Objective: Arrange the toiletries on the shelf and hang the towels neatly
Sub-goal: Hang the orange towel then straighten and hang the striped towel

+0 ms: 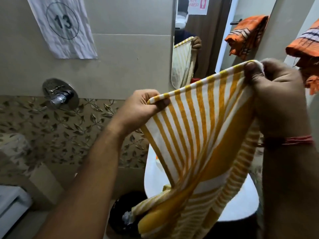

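Observation:
A yellow and white striped towel (198,135) hangs spread between both hands in front of the mirror. My left hand (143,107) pinches its top left corner. My right hand (278,95) grips the top right corner, held higher. The towel's lower part drapes down over the white washbasin (241,202). An orange patterned towel (305,44) hangs at the right edge, just beyond my right hand; its reflection shows in the mirror. No shelf or toiletries can be made out.
A wall mirror (215,31) stands behind the towel. A chrome wall tap (59,96) sits on the tiled wall at left, below a paper sheet (62,26) marked 13. A dark waste bin (124,214) is under the basin.

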Demonstrator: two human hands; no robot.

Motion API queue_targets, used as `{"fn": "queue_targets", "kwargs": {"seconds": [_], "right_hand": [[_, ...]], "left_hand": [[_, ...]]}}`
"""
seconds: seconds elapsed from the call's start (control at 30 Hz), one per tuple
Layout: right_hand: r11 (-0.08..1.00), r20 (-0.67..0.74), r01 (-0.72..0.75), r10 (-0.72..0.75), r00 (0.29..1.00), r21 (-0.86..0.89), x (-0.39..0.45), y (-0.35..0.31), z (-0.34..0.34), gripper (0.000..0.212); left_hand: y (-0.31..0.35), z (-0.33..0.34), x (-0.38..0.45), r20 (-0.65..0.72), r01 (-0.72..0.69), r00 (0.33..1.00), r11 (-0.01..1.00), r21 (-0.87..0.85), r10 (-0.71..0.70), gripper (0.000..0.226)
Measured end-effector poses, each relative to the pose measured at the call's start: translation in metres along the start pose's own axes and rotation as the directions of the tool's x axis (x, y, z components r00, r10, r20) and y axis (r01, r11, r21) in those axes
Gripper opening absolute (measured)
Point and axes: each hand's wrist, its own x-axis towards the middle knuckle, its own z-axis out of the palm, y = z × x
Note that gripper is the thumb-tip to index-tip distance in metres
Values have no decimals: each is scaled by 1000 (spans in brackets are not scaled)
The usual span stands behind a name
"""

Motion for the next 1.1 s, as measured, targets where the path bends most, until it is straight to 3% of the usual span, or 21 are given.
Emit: {"fn": "queue_targets", "kwargs": {"seconds": [0.1,0.27,0.5,0.63,0.77,0.83,0.93,1.0,1.1], "right_hand": [[998,-11,-56,56,998,5,-1,7,10,16],[996,96,-79,83,992,-39,-6,16,17,8],[998,202,-61,57,978,12,-8,7,22,18],[996,322,-34,58,945,-80,-11,8,28,23],[985,470,-10,91,878,-172,-15,6,33,23],[967,523,29,112,845,-254,-15,7,32,29],[921,549,121,112,828,-371,-14,15,31,26],[907,574,150,115,811,-393,-16,23,33,24],[896,617,178,126,777,-407,-20,37,41,17]], "left_hand": [[6,2,4,-99,-59,994,994,-93,49,18],[22,-6,7,-127,-74,991,930,-360,29,7],[30,-5,12,-200,-110,980,878,-466,17,17],[24,2,13,-172,-92,984,971,-220,54,13],[16,3,14,-212,-77,975,997,-10,73,10],[14,3,15,-202,-19,977,976,218,64,13],[3,4,16,-60,94,995,870,483,-74,22],[-6,3,18,-64,103,995,830,549,-81,21],[-10,-2,19,-218,61,974,842,535,68,23]]}}
